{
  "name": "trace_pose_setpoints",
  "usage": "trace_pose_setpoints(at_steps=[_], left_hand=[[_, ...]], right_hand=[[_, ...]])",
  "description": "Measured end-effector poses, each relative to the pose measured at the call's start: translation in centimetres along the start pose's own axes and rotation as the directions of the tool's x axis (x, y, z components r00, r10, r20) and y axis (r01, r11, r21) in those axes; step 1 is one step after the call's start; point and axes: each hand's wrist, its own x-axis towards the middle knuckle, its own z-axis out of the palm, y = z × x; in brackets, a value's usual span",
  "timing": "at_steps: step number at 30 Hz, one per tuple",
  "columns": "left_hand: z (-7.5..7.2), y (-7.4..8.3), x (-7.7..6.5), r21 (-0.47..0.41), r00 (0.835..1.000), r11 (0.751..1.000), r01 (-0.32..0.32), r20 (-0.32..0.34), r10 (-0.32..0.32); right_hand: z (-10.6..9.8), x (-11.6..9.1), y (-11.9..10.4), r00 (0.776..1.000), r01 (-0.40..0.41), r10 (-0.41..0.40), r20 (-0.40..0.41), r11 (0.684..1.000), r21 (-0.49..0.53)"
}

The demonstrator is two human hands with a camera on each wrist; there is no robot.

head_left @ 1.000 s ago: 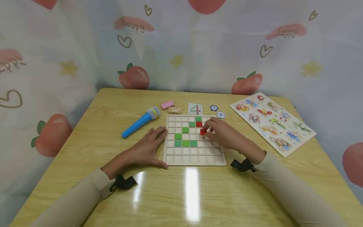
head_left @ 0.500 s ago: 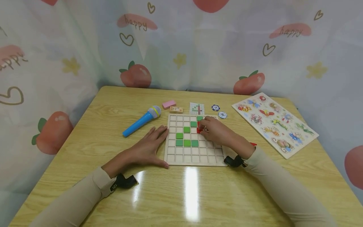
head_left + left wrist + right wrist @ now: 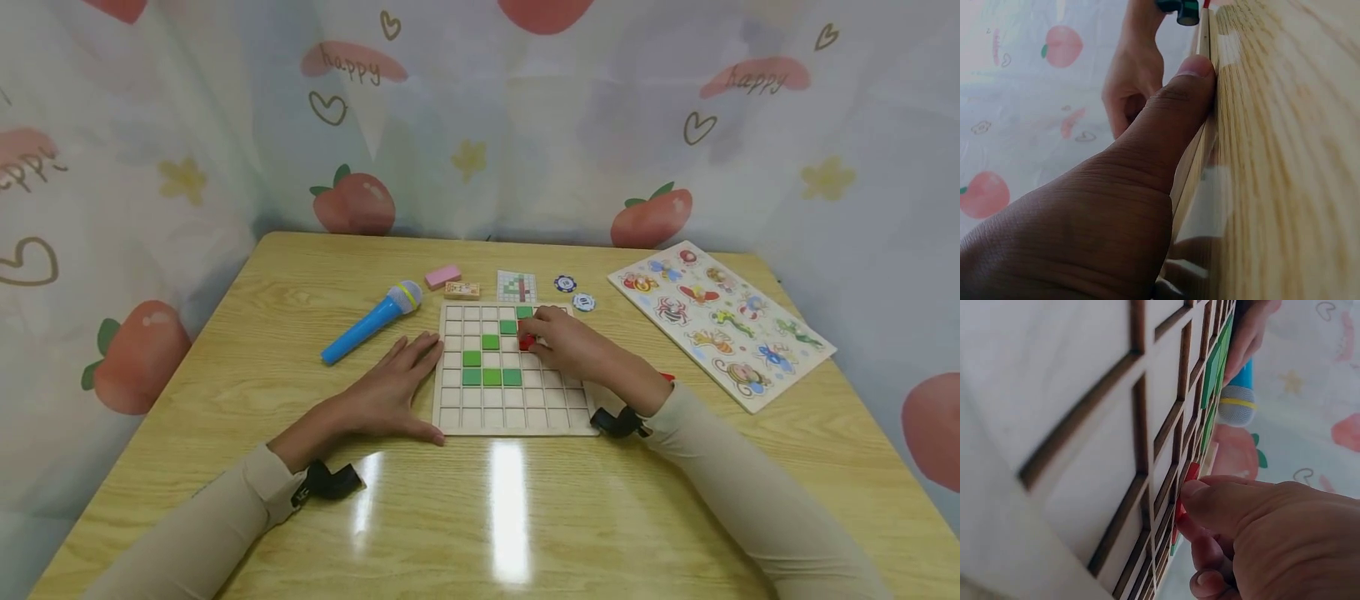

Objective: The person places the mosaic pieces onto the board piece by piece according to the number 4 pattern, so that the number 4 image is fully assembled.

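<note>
A pale wooden grid board [image 3: 517, 423] lies in front of the person, with several green square tiles [image 3: 491, 377] set in its cells. My right hand [image 3: 573, 346] pinches a red square tile [image 3: 1192, 471] between thumb and fingers, low over the board's upper right cells. Another red tile just beyond is mostly hidden by the fingers. At the board's left side my left hand [image 3: 386, 392] lies spread, fingertips at the left edge and thumb at the near left corner. In the left wrist view the left thumb [image 3: 1175, 100] rests along the board's edge.
A blue toy microphone [image 3: 367, 325] lies left of the board. Behind it are a pink block [image 3: 442, 277], a small wooden block [image 3: 462, 290], a pattern card [image 3: 516, 287] and two poker chips [image 3: 566, 284]. An animal picture board [image 3: 722, 325] lies right. Something red [image 3: 667, 377] shows behind the right wrist.
My right hand has moved slightly left and away with the red tile, to the cell below the other red tile. The left hand has stayed at the board's edge.
</note>
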Motion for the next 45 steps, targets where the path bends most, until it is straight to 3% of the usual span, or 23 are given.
trace_pose_setpoints(at_steps=[6,10,15,20,23,26,30,35,39,45], left_hand=[[-0.1,-0.2,-0.2,0.0,1.0,1.0,0.003,0.004,-0.003],[0.0,-0.3,-0.3,0.003,1.0,1.0,0.012,0.006,-0.012],[0.0,-0.3,-0.3,0.004,1.0,1.0,0.004,0.007,-0.004],[-0.1,-0.1,-0.3,0.018,1.0,1.0,0.015,0.014,-0.015],[-0.3,-0.1,-0.5,0.009,1.0,1.0,0.021,0.01,-0.021],[-0.3,0.0,-0.5,-0.009,1.0,1.0,0.02,0.005,-0.02],[0.0,0.1,-0.2,-0.02,1.0,1.0,0.009,0.004,-0.009],[0.3,0.0,-0.1,-0.015,1.0,1.0,0.0,0.001,0.001],[0.3,-0.1,-0.1,-0.011,1.0,1.0,0.001,0.003,-0.001],[0.1,-0.1,-0.1,-0.009,1.0,1.0,0.002,0.008,-0.002]], right_hand=[[-0.1,0.0,0.4,1.0,0.026,-0.026,0.008,1.0,-0.008],[-0.8,-1.7,-0.1,1.0,0.006,-0.006,-0.009,1.0,-0.028],[-3.5,-8.2,-0.7,0.997,-0.043,0.038,-0.063,0.996,-0.081],[-5.6,-16.6,0.5,0.982,-0.185,0.184,0.038,0.982,0.025],[-5.3,-20.4,1.8,0.966,-0.247,0.235,0.111,0.963,0.11],[-3.8,-22.7,2.9,0.974,-0.216,0.202,0.108,0.964,0.152],[-1.8,-23.9,3.4,0.991,-0.124,0.131,-0.036,0.982,0.144],[-0.6,-23.7,3.3,0.977,-0.081,0.1,-0.189,0.991,0.106],[-0.4,-23.4,3.2,0.973,-0.068,0.082,-0.216,0.995,0.072],[-0.3,-22.8,3.0,0.976,-0.1,0.105,-0.193,0.994,0.035]])
